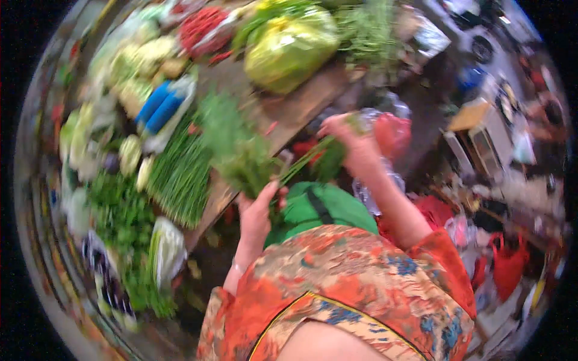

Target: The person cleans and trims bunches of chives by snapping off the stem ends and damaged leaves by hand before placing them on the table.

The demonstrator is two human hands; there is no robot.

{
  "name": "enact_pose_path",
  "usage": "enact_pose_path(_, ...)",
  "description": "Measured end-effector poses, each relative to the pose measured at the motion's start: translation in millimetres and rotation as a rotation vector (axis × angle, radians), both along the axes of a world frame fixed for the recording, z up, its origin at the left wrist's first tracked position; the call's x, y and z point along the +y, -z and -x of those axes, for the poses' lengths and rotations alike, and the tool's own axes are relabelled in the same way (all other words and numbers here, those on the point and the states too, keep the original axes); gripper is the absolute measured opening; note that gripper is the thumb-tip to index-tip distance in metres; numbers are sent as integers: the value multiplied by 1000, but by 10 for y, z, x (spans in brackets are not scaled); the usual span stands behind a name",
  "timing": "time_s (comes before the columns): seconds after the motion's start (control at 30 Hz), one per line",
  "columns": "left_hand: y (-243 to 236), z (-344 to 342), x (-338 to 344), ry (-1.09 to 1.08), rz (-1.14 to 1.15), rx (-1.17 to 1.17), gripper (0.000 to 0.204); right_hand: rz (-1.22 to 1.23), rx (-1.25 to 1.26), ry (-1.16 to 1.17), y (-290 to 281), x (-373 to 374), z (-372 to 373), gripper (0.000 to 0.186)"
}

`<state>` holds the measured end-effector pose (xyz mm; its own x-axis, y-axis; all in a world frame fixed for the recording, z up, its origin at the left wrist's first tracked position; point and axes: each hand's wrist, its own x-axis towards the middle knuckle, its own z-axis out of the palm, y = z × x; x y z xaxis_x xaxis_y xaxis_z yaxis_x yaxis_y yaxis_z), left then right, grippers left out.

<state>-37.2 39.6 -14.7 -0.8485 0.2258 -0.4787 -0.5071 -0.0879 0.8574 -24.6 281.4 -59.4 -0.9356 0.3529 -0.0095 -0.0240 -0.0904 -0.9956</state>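
Observation:
My left hand (257,212) grips a bunch of leafy green herbs (239,150) by the stems, the leaves spreading up and to the left over the wooden stall top (301,99). My right hand (351,137) is closed on the other end of the green stems (313,157), beside a clear plastic bag with something red (392,133) in it. The picture is blurred by motion. Below both hands lies a green bag (322,206), and my orange patterned sleeves fill the lower middle.
The stall holds long green chives (180,174), leafy greens (120,222), pale cauliflower-like heads (141,60), red chillies (205,27), blue bottles (158,108) and a yellow-green plastic bag (289,48). Red bags (506,262) and clutter lie at the right.

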Motion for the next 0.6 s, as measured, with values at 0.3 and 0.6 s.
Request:
enact_pose_path(0.3, -172, 19, -136, -6, -79, 52, 20, 368, 141, 269, -272, 573, 131, 12)
enact_pose_path(0.6, -307, -79, -144, 89, -70, 8, 29, 426, -196, -478, -136, -427, 308, 19)
